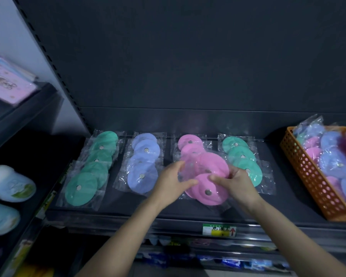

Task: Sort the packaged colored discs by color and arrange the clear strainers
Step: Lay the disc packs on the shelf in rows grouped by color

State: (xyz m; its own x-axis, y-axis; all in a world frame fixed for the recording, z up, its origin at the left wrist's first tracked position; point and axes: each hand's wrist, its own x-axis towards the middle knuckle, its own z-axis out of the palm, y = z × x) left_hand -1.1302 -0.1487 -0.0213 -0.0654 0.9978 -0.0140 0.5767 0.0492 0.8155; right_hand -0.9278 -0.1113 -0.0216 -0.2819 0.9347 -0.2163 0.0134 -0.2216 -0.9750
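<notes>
On the dark shelf (188, 208) lie four rows of packaged discs: a green row (92, 168) at the left, a blue row (143, 164), a pink row (190, 141) and a second green row (242, 156) at the right. Over the pink row, my left hand (171, 183) and my right hand (238, 185) each pinch the clear wrapping of pink disc packets (208, 188). One pink disc lies nearest the front, another is raised just behind it between my hands. No clear strainers are visible.
An orange perforated basket (312, 180) at the right end of the shelf holds several mixed blue, pink and green packaged discs. A price label (219, 229) sits on the shelf's front edge. Pale blue items (10, 184) fill the neighbouring shelf at the left.
</notes>
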